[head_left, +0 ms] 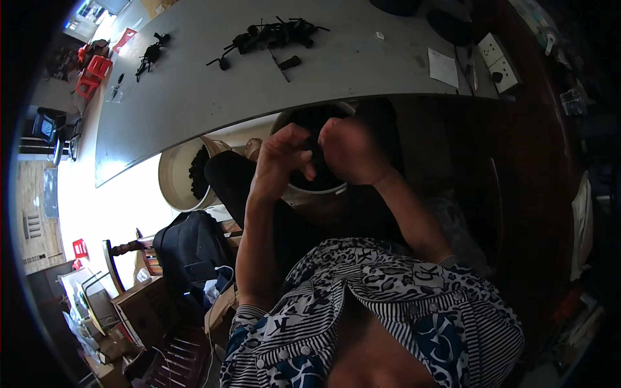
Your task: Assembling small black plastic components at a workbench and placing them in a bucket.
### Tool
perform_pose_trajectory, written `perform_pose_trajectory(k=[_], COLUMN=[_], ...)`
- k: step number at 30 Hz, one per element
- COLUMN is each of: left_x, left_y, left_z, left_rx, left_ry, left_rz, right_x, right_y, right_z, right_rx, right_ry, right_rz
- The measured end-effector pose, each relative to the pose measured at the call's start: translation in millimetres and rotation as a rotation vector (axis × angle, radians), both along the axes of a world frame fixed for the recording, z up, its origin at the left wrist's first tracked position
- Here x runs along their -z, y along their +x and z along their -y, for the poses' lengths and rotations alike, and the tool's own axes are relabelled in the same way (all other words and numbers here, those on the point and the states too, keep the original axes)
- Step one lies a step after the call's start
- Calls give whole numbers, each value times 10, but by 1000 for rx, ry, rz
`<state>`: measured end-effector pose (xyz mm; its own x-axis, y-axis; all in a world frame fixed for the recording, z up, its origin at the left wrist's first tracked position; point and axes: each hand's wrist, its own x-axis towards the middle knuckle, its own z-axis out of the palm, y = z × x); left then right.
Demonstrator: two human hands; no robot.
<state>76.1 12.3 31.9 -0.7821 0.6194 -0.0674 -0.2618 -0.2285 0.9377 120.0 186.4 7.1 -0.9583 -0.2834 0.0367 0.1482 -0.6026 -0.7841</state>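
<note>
Both my hands are raised close together over a round bucket (323,191) of dark parts that stands below the table edge. My left hand (284,158) has its fingers curled and pinched on a small black part (313,150) held between the two hands. My right hand (349,150) is closed in a fist right beside it, touching the same dark piece. How the piece is shaped is hidden by the fingers.
A grey table (194,90) runs across the top with a pile of black parts (272,35), a smaller pile (152,53), a white paper (443,66) and socket blocks (498,61). A second cream bucket (178,174) sits left. A black bag (191,249) lies lower left.
</note>
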Motion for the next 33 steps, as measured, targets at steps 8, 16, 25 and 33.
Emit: perform_pose_trajectory(k=[8,16,25,33], left_x=[-89,-84,-70,-45], left_y=[96,262,373,183], left_z=[-106,-233,-295,-128], left_rx=[30,-269,-476,-214], left_ry=[-117,-365,-537,-430], left_rz=[-44,-301,-930,-379], right_x=[-7,24,-47,-61], right_y=[28,122,119,90], right_z=[-54,183,350,248], right_rx=[7,270,322,243], right_ry=[113,-57,9,-112], right_rz=[115,198,175,315])
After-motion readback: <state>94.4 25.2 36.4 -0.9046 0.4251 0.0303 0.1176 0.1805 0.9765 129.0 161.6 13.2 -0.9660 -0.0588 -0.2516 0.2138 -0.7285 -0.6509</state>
